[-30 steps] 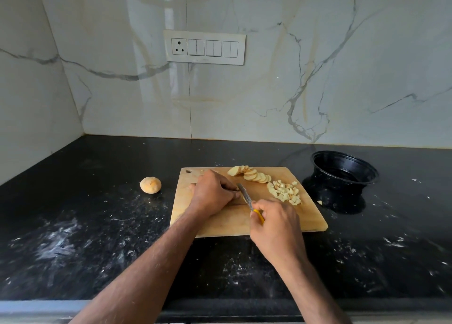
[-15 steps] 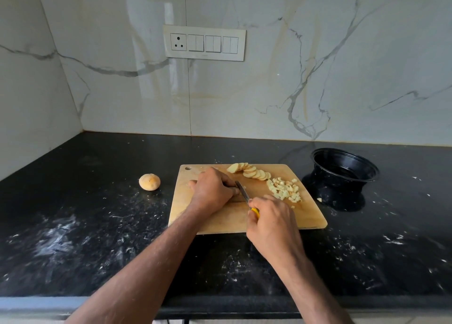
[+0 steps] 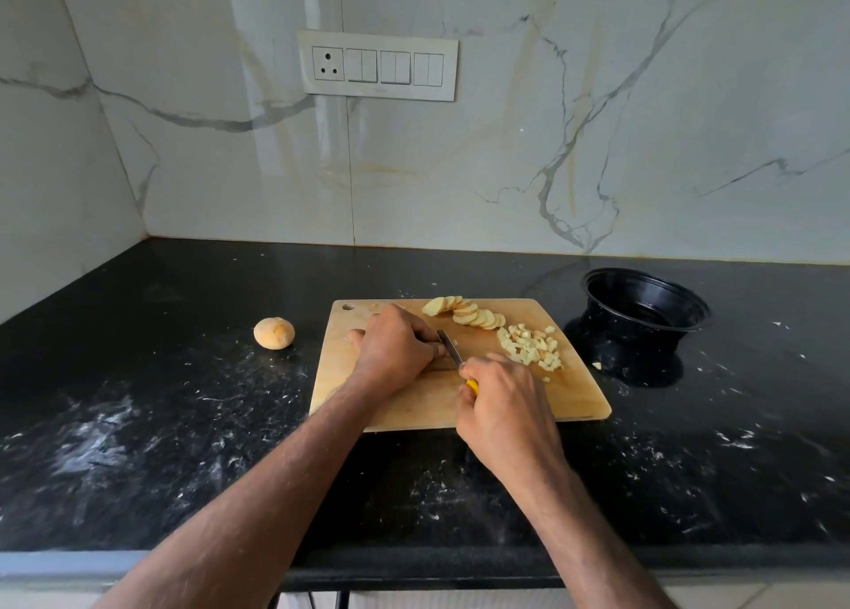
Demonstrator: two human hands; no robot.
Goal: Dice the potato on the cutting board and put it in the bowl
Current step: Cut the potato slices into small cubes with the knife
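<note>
Wooden board sits on the black counter, and both hands work at its middle. The left hand curls over the piece being cut, hiding it; the right hand grips the knife by its yellow handle, the blade running just beside the left fingers.

That closeness looks like the main hazard: if the blade slips on the hidden piece, or the fingertips creep out, it could nick them. A hard stroke might also knock dice off the right edge, where a few bits already lie on the counter.

Slices lie in a fanned row at the far side of the board, still undiced, with the dice heaped to their right.

The bowl, black, stands right of the board, apart from it, and appears empty. A whole potato rests on the counter, left of the board.
</note>
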